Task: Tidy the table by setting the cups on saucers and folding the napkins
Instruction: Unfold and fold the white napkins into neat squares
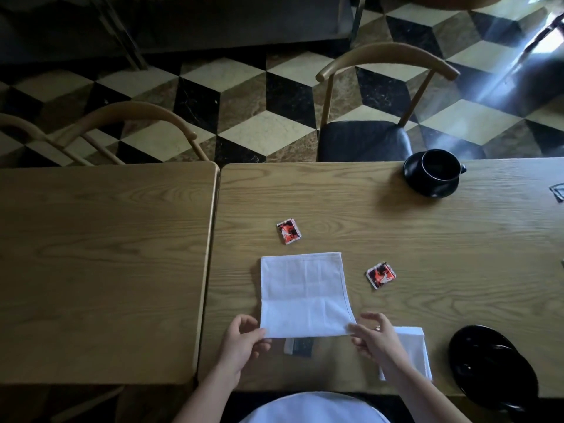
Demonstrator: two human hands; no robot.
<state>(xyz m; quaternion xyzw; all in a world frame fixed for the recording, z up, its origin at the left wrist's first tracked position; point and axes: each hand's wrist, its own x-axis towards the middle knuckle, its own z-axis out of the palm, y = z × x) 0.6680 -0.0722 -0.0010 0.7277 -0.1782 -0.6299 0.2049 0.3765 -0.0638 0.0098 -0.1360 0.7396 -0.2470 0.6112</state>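
I have the white napkin [305,296] by its two near corners. My left hand [241,343] pinches the near-left corner between thumb and fingers, and my right hand [374,337] pinches the near-right corner the same way, the other fingers loosely curled. The cloth runs away from my grip across the wooden table [396,227], lying flat, with fold creases showing across it.

Just under my right wrist lies a second white napkin [412,352], already folded into a narrower shape. Between my two hands, just nearer to me than the held edge, a small dark packet [300,347] lies on the wood.

Beyond my grip, past the far-left corner of the napkin, sits a red and black sachet [288,231]; another red and black sachet [381,275] lies just beyond my right hand, beside the napkin's right edge.

To the right of my right hand, past the folded napkin, a black saucer [491,367] rests at the near edge of the table; I cannot tell whether anything sits on it. Far beyond my right hand, at the far edge, a black cup [441,164] stands on another black saucer [430,186]. The inside of the cup is too dark to tell what it holds.

To the left of my left hand a second wooden table [100,270] butts against this one.
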